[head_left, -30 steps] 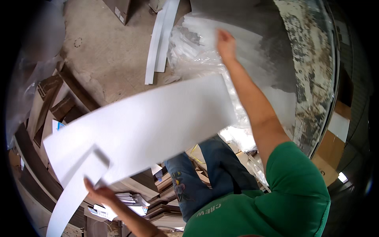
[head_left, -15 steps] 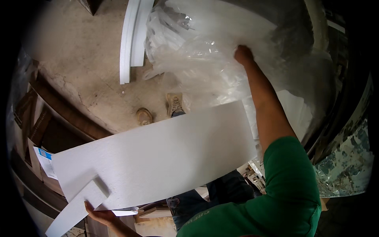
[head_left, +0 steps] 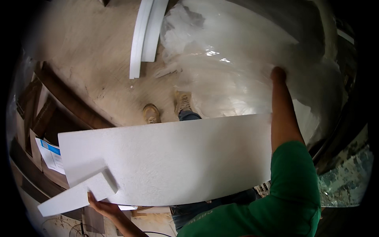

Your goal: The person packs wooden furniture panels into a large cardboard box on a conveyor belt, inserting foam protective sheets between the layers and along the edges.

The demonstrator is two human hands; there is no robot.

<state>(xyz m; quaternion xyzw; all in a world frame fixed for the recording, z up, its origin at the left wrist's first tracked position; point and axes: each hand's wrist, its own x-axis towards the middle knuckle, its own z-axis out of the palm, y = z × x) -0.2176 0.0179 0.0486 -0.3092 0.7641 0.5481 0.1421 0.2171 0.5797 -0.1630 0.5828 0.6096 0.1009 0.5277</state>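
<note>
A long white foam board (head_left: 169, 158) lies across in front of my body. On its left end rests a smaller white foam strip (head_left: 79, 193), sticking out past the edge. My left hand (head_left: 103, 207) grips both at the near edge, thumb on the strip and the other fingers mostly hidden below. Farther out to the right, my right hand (head_left: 278, 74) is closed in a fist on clear plastic sheeting (head_left: 225, 71). The sheeting spreads wide over pale material beneath it. My right forearm passes over the right end of the board.
Two long white foam strips (head_left: 148, 35) lie on the concrete floor (head_left: 90, 51). Brown cardboard pieces (head_left: 67, 98) stand at the left, near a printed paper sheet (head_left: 50, 156). My boots (head_left: 151, 113) show beyond the board. A worn, patchy surface (head_left: 343, 179) is at the right.
My right hand has moved to the right, and the plastic sheeting looks smoother and more stretched. The long foam board has swung to lie more level, with my left hand still gripping it and the strip.
</note>
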